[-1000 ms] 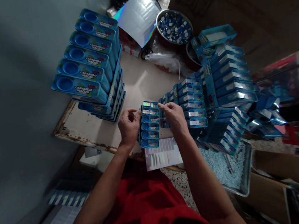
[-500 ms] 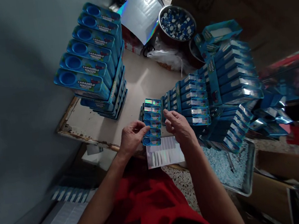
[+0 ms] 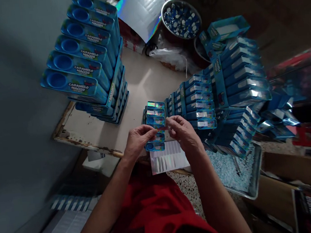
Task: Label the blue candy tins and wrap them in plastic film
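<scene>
Both of my hands meet over a row of small blue boxes point(image 3: 156, 121) standing on the table. My left hand point(image 3: 138, 140) has thumb and index finger pinched at the left side of the row. From the right, my right hand point(image 3: 184, 132) pinches close to the same box. Whatever lies between the fingertips is too small and dark to make out. Shiny strips cover part of the two farthest box tops; nearer tops show round blue recesses. Just below the row lies a sheet of silvery stickers point(image 3: 167, 162), partly beside my right wrist.
Tall stacked blue boxes point(image 3: 83, 64) stand at the left, and more blue boxes point(image 3: 200, 104) at the right. Behind are a pot of blue-and-silver pieces point(image 3: 181, 21), a plastic bag point(image 3: 165, 54) and a shiny sheet point(image 3: 143, 12). A metal tray point(image 3: 257, 172) holds pale blue bits.
My right hand has moved left and down, closing the gap to my left hand over the row. My left hand stays pinched there. The view has shifted slightly.
</scene>
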`<state>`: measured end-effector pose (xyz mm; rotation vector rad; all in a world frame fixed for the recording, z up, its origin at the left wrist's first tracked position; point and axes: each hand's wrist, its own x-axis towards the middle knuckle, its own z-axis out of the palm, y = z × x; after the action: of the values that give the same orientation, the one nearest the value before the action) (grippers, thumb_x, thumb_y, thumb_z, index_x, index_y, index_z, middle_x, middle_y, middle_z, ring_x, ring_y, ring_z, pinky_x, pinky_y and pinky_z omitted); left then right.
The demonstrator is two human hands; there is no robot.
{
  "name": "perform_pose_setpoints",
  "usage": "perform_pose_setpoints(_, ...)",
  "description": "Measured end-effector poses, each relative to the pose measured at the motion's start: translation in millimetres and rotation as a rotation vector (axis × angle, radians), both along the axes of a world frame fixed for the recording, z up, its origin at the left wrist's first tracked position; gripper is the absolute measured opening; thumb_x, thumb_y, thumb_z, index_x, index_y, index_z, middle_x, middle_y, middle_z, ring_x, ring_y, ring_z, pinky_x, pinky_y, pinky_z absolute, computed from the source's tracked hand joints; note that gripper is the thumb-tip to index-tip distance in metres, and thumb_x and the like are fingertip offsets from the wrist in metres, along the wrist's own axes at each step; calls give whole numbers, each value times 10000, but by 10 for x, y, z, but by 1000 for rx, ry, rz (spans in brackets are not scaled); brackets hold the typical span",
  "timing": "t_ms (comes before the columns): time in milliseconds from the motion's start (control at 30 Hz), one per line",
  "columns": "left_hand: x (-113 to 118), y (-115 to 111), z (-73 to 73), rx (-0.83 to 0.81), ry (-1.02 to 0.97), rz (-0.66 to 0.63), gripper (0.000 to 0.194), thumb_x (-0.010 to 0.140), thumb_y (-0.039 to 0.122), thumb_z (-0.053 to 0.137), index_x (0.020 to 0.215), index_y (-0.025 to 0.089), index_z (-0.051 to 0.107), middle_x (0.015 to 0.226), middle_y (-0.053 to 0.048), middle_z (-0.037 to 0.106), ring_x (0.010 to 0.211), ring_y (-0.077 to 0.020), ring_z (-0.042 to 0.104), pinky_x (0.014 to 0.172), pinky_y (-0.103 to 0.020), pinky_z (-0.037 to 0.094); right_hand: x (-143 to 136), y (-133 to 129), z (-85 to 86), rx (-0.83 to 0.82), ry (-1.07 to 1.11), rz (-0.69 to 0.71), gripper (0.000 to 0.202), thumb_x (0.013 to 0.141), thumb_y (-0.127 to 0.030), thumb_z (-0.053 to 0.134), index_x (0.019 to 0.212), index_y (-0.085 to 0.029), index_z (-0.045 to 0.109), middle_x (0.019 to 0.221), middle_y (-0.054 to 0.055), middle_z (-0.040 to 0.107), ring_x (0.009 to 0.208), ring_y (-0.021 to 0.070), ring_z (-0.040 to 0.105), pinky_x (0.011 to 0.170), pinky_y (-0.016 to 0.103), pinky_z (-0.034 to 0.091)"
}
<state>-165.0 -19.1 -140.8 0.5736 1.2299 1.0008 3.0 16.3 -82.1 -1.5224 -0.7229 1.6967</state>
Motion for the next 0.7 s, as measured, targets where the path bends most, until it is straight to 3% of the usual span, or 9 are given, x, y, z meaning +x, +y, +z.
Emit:
perform_pose_setpoints(100, -238, -14, 50, -2, 105, -93, 318, 678, 447, 873, 731, 167, 731, 659, -27, 686, 606, -141, 618, 596, -259, 512, 28, -87, -82, 16, -5, -6, 503, 522, -330, 951, 902, -216, 641, 730, -50, 662, 590, 96, 561, 567, 230, 430)
perform_pose_setpoints(200, -396, 31, 88, 5, 218, -177, 321, 681, 458, 850, 678, 172, 702, 600, -19, 646, 550, -135, 572, 540, -252, 469, -31, -186, -239, 80, -82, -69, 420, 550, -318, 923, 831, -206, 631, 748, -19, 699, 675, 136, 638, 690, 277, 508)
perform_pose_setpoints(400, -456, 366, -107, 63, 491, -225, 264, 724, 441, 768, 692, 190, 693, 612, -21, 637, 537, -147, 535, 511, -261, 412, -217, -120, -525, 254, -271, -150, 332, 680, -332, 820, 860, -220, 565, 738, -37, 666, 695, 141, 636, 703, 270, 497)
perform_pose_setpoints(567, -488, 586, -228, 101, 661, -292, 267, 752, 453, 743, 694, 196, 700, 643, -35, 667, 575, -163, 567, 524, -264, 382, -284, 97, -583, 317, -518, -54, 272, 727, -274, 708, 937, -236, 539, 728, -46, 662, 682, 155, 638, 694, 276, 477)
perform_pose_setpoints(700, -492, 602, -256, 91, 629, -273, 263, 754, 444, 743, 685, 196, 690, 597, -26, 644, 543, -159, 554, 512, -266, 367, -302, 159, -619, 306, -648, -13, 277, 730, -245, 688, 963, -243, 539, 737, -46, 668, 670, 159, 636, 681, 275, 457)
